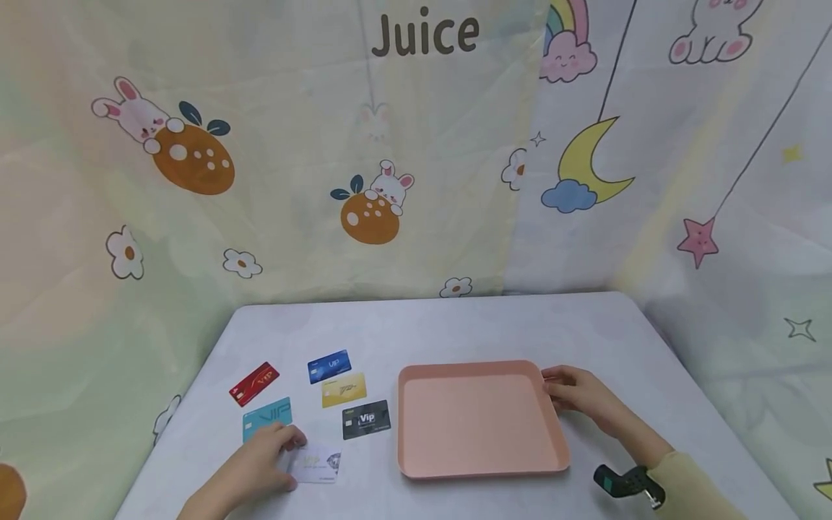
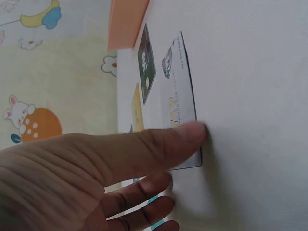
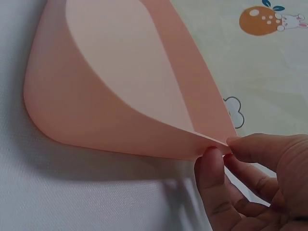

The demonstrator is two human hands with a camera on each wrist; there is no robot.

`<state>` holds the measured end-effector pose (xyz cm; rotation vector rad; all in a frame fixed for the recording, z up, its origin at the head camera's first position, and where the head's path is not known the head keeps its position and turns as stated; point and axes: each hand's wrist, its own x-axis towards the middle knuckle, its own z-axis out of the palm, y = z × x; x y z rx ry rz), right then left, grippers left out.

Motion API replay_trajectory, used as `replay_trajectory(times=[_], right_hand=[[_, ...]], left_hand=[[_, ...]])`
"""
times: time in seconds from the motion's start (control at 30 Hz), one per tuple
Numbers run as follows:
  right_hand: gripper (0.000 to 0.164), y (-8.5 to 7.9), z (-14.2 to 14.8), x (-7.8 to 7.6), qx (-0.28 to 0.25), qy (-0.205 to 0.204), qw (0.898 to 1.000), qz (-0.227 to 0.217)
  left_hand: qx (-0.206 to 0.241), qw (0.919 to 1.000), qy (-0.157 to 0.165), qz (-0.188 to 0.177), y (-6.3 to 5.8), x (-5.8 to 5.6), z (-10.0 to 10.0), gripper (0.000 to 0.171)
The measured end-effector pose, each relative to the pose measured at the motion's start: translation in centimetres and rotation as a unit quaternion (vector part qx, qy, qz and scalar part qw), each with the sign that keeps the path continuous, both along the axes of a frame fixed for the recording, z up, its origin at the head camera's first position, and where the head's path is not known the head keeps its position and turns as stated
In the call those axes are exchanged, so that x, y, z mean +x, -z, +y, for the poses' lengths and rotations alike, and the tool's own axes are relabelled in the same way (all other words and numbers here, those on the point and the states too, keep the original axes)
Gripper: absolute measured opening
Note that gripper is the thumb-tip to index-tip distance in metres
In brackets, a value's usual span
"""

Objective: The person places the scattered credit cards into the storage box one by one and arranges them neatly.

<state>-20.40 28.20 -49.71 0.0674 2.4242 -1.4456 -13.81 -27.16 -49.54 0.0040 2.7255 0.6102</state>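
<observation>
At the front left of the table, my left hand (image 1: 256, 462) spans the left end of a pale silver VIP card (image 1: 323, 469), thumb on its near long edge and fingers by its far edge. In the left wrist view, the thumb (image 2: 185, 137) overlaps the card's edge; the index fingertip is hidden behind it. My right hand (image 1: 585, 393) pinches the right rim of a pink rectangular tray (image 1: 481, 426) between thumb and finger. The right wrist view shows fingertips (image 3: 211, 166) against the tray's outer wall (image 3: 110, 125).
Left of the tray lie a black VIP card (image 1: 366, 419), a yellow card (image 1: 344, 390) and a blue VIP card (image 1: 329, 367). A red card (image 1: 254, 384) and a teal card (image 1: 268, 417) lie farther left. Behind the white table (image 1: 364, 325) hangs a printed curtain (image 1: 292, 144).
</observation>
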Motion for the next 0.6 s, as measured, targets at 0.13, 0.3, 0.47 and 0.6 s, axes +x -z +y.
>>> replay_trajectory(times=[0.13, 0.3, 0.47, 0.6], right_hand=[[0.051, 0.07, 0.06, 0.02, -0.003, 0.005, 1.000, -0.002], [0.050, 0.20, 0.15, 0.11, -0.008, 0.012, 1.000, -0.003], [0.050, 0.24, 0.20, 0.15, -0.012, 0.010, 1.000, -0.001], [0.048, 0.17, 0.25, 0.19, -0.014, 0.016, 1.000, -0.008]], left_hand=[[-0.003, 0.9999, 0.000, 0.010, 0.08, -0.08, 0.12, 0.052], [-0.003, 0.9997, 0.011, 0.020, -0.04, -0.28, 0.21, 0.050], [0.022, 0.9993, 0.009, 0.028, -0.11, -0.42, 0.35, 0.035], [0.035, 0.9983, 0.010, 0.045, -0.13, -0.42, 0.45, 0.024]])
